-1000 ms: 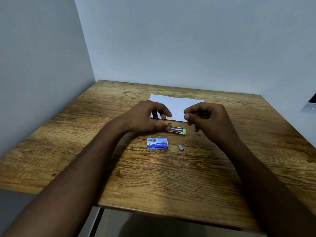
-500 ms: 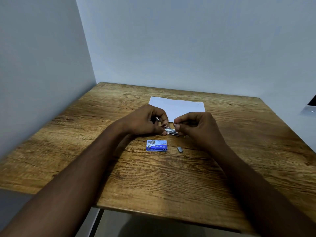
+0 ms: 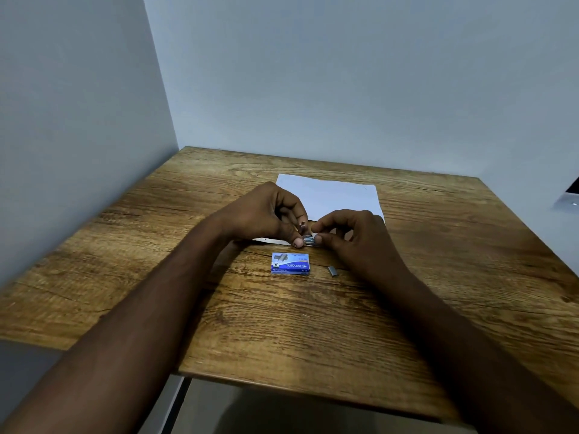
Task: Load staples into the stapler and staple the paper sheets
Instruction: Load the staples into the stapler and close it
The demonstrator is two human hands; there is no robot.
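Both hands on stapler [image 3: 308,241] — over table [image 3: 282,324].
Left hand [image 3: 266,214] and right hand [image 3: 351,236] pinch it; staple box [image 3: 290,263] just beside.

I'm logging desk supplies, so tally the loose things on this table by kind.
Stapler, held between both hands: 1
Blue staple box: 1
Loose strip of staples: 1
Stack of white paper: 1 (sheet count cannot be told)
Total: 4

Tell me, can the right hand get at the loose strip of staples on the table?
Probably yes. The strip of staples lies bare on the table, just beside the right hand, nothing over it. But that hand's fingers are busy on the stapler and must let go first.
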